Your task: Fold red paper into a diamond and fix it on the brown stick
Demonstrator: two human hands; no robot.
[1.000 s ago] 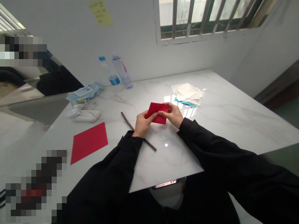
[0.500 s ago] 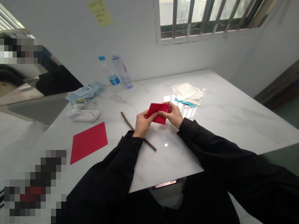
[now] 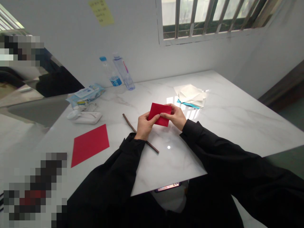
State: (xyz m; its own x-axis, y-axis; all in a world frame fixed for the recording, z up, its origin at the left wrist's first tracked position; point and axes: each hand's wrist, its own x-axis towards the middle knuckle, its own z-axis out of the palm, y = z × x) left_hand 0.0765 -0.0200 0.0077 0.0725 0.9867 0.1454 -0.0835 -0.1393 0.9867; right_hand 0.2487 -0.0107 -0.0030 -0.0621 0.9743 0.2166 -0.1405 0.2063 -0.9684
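Observation:
Between both hands, raised over the table, is a small folded piece of red paper [image 3: 159, 111]. My left hand [image 3: 145, 125] grips its left side, thumb on the face toward me and fingers behind. On the right side my right hand [image 3: 176, 116] pinches it the same way, its thumb tip close to the left one. A thin brown stick [image 3: 152, 147] lies on the table, passing beneath my left wrist. Left of that, a larger flat sheet of red paper [image 3: 91, 145] rests on the tabletop.
Cream and blue paper pieces [image 3: 191, 95] are piled behind my right hand. Two plastic bottles [image 3: 115, 80] stand by the wall. A wipes packet [image 3: 85, 94] and a white case [image 3: 86, 117] sit at the left. A lit phone [image 3: 168, 187] shows below the table's front edge.
The top left corner of the folded red paper has risen slightly. Both hands keep their grip in nearly the same place.

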